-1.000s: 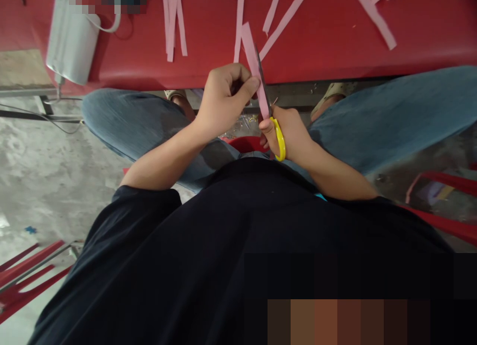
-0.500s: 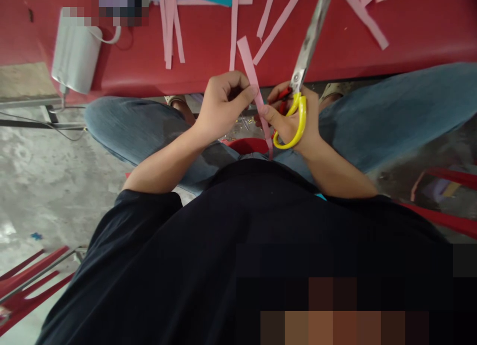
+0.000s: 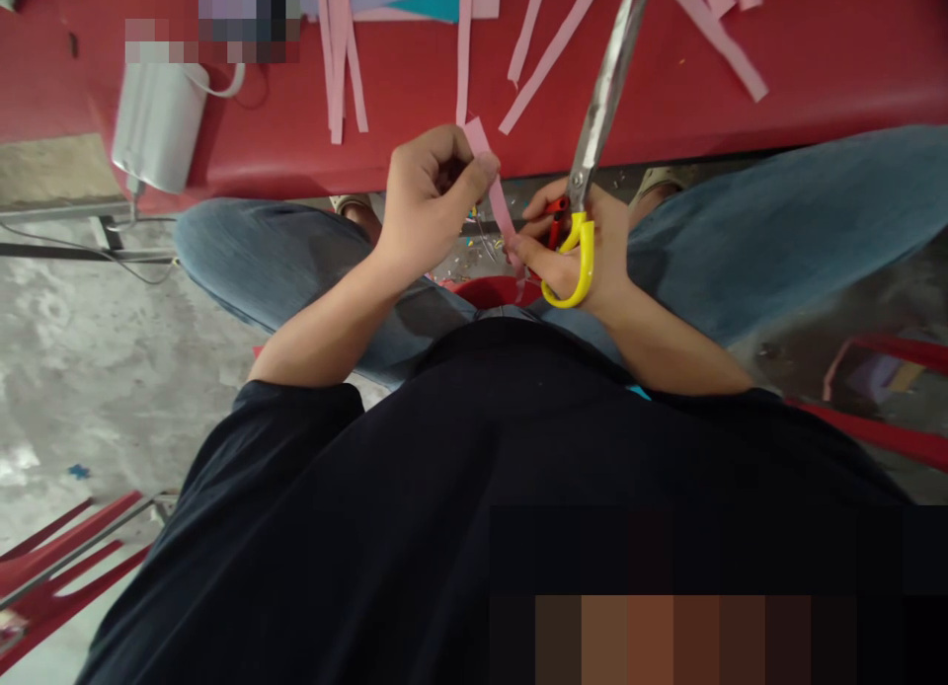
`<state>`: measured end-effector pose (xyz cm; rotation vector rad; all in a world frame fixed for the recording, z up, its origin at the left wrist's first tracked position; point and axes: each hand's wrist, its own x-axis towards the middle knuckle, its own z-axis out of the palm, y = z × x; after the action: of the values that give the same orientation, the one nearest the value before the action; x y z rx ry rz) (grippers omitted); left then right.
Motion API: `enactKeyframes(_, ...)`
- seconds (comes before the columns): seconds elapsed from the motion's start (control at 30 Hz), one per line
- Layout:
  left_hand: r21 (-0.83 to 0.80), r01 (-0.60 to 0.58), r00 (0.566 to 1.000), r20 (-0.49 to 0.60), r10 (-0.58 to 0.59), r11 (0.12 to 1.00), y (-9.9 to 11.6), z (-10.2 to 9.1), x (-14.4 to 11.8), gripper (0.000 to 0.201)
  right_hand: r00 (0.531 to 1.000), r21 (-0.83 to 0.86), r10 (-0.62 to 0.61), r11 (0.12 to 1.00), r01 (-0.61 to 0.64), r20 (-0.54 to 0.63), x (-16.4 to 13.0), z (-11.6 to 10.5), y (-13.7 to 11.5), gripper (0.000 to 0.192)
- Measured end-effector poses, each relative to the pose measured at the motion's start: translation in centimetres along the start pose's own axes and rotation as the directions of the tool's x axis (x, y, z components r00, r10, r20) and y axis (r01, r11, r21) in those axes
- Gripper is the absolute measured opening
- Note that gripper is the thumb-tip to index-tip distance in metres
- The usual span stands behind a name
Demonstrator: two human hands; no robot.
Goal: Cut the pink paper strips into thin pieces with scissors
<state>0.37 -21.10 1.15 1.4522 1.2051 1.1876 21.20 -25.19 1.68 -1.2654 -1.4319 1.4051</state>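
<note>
Between my hands runs a narrow pink paper strip (image 3: 502, 207), its upper end near the table edge and its lower end hanging over my lap. My left hand (image 3: 435, 196) pinches the strip near its upper end between thumb and fingers. Lower down, the thumb and fingers of my right hand (image 3: 582, 236) pinch it too. That same hand carries scissors (image 3: 592, 142) with yellow and red handles, their long metal blades pointing up and away over the table. The blades look closed together and stand apart from the strip.
On the red table (image 3: 281, 157) lie several pink strips (image 3: 339, 63), purple and teal sheets (image 3: 426, 4) and a white power bank (image 3: 159, 122) with a cable. A red container (image 3: 493, 290) sits between my legs. Scraps litter the floor below. Red chairs (image 3: 74, 557) stand at both sides.
My left hand has shifted slightly left with the strip, whose upper end is now lower and nearer the fingers. My right hand and the scissors have moved a little left and down.
</note>
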Motion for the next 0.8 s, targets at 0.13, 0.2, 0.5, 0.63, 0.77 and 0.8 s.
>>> enactKeyframes(0.13,-0.055,-0.014,1.000,-0.012,0.013,0.998,-0.3,0.0,0.1,0.050,0.999,-0.097,0.028,0.995,-0.026,0.021,-0.3,0.0,0.4,0.054)
enactKeyframes(0.2,-0.076,-0.018,1.000,-0.021,0.017,0.997,-0.2,0.0,0.2,0.051,0.999,-0.113,0.027,0.993,-0.025,0.024,-0.4,0.0,0.5,0.053)
enactKeyframes(0.5,-0.416,0.091,0.994,-0.023,-0.111,0.905,0.1,-0.5,0.9,0.016,0.999,0.125,0.027,0.992,-0.024,-0.022,0.1,-0.1,-0.7,0.053)
enactKeyframes(0.63,-0.425,0.340,0.940,0.178,-0.290,0.839,-0.8,0.1,0.3,0.028,0.997,0.238,0.071,0.968,-0.073,0.019,0.4,-0.4,-1.2,0.051)
enactKeyframes(0.77,-0.428,0.436,0.891,0.330,-0.312,0.792,0.0,1.0,-0.7,0.033,0.990,0.361,0.133,0.922,-0.143,0.054,0.8,-0.6,-0.6,0.049)
enactKeyframes(0.8,-0.401,0.438,0.889,0.325,-0.322,0.805,0.4,1.2,-0.9,0.032,0.987,0.378,0.147,0.912,-0.158,0.059,1.0,-0.6,-0.3,0.051)
